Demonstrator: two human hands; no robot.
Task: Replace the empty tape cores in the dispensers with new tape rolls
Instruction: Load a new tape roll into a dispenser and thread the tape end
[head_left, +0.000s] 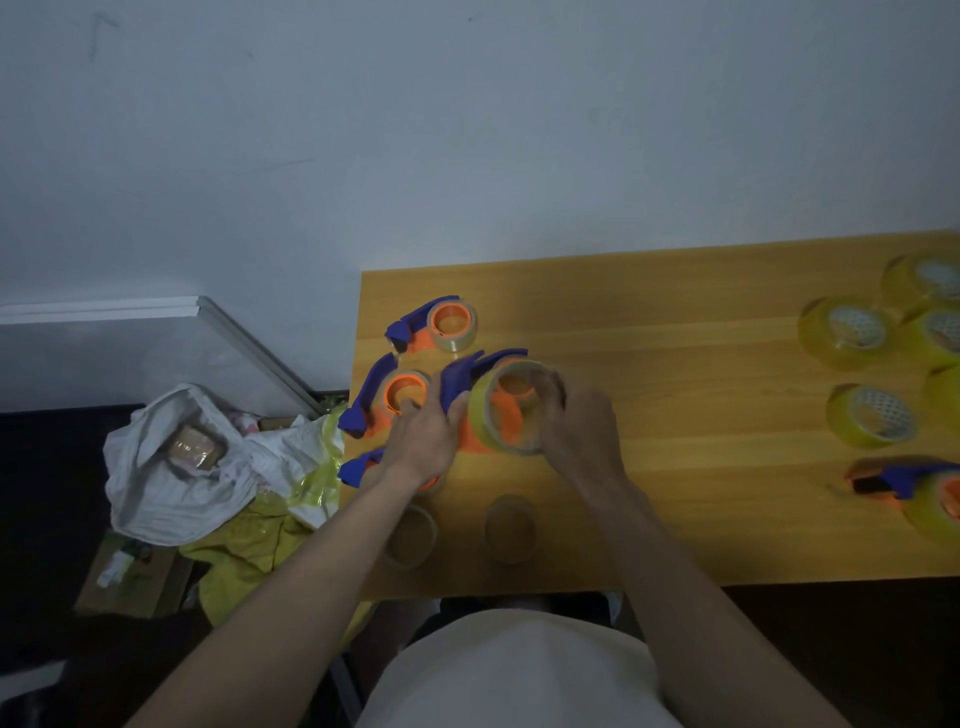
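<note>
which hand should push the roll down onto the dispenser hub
Right. The right hand already grips the tape roll over the orange hub, while the left hand holds the blue dispenser beside it, best kept there as the brace.

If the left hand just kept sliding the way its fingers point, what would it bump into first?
The left hand points up and away, toward the wall. It already rests against the blue and orange dispenser being worked on. Past that, probably the far dispenser near the table's back edge, though depth is hard to judge.
</note>
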